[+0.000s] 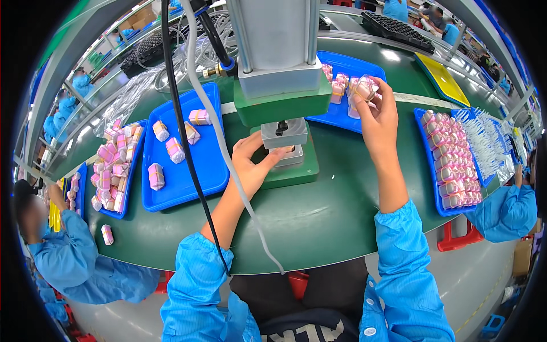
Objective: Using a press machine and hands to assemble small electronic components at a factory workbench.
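Observation:
My left hand [250, 162] reaches into the gap of a small bench press, its thumb stretched along the lower metal die [292, 158]. The other fingers are partly hidden behind the upper metal block [283, 133], so what they grip cannot be made out. Pinched in my right hand [379, 114] is a small pink-and-white block with a yellow band [366, 87], raised over the blue tray at the back [336, 117]. Similar blocks [338, 88] stand in that tray, just left of my fingers.
Left of the press, a blue tray [196, 176] carries several loose blocks; a fuller tray [117, 165] lies beyond it. One block [107, 234] rests near the table edge. Rows of blocks fill a tray [476, 210] at right. Black and grey hoses [196, 74] hang in front.

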The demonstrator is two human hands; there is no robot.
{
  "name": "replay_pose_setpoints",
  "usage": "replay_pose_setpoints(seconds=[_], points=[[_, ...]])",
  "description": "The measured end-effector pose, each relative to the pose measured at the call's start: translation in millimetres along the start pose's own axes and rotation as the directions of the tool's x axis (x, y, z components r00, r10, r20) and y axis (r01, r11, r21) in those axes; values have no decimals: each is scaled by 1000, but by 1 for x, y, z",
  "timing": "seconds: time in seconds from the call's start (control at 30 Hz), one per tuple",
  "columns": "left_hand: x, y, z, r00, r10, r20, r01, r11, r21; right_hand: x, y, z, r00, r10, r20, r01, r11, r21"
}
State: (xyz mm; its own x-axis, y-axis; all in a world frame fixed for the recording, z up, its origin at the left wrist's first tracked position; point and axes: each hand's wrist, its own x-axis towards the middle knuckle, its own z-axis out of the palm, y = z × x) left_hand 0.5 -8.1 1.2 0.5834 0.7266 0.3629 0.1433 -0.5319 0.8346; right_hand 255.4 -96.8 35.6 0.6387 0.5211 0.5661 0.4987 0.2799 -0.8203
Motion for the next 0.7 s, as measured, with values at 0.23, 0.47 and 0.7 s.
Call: replay_pose_setpoints(seconds=[0.23, 0.47, 0.7], points=[[0, -6, 2, 999, -20, -28, 18, 999, -45, -1, -4, -2, 1000, -15, 26, 15, 1000, -18], [-1, -6, 1, 999, -22, -38, 19, 997, -74, -2, -4, 0, 999, -34, 36, 36, 998, -53], [0, -5, 2, 999, -11, -34, 9, 998, -61, -2, -4, -1, 998, -50, 42, 53, 996, -70]])
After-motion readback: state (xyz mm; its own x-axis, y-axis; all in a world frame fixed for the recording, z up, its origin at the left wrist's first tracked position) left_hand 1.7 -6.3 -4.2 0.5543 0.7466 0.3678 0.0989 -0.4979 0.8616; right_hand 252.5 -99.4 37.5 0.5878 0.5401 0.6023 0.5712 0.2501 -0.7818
